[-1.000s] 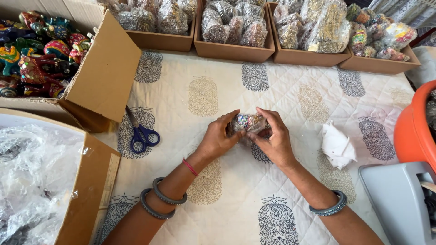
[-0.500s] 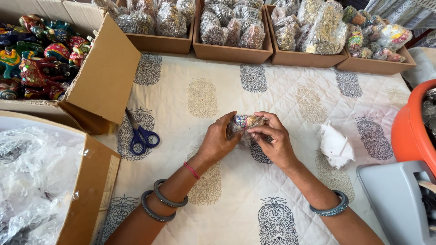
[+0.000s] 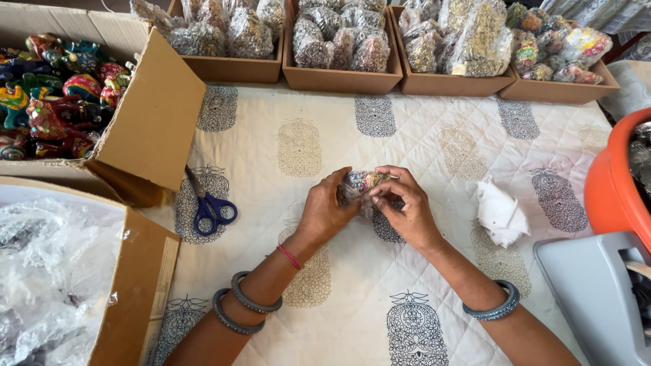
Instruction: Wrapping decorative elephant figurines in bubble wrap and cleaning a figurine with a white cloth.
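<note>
My left hand (image 3: 325,211) and my right hand (image 3: 405,210) meet over the middle of the quilted cream cloth (image 3: 434,149). Between them they hold a small clear plastic packet of multicoloured bits (image 3: 361,183), a little above the cloth. The left fingers wrap its left side; the right thumb and fingers pinch its right end. Both wrists carry grey bangles, and a red thread circles the left wrist. Most of the packet is hidden by my fingers.
Blue-handled scissors (image 3: 207,207) lie to the left. A crumpled white paper (image 3: 500,213) lies to the right. Cardboard trays of filled packets (image 3: 342,41) line the far edge. A box of painted figurines (image 3: 61,95), a box of plastic wrap (image 3: 61,278), an orange tub (image 3: 614,183) and a grey machine (image 3: 597,291) flank the sides.
Both hands stay in the same place with the packet. The right fingers have shifted slightly along its right end.
</note>
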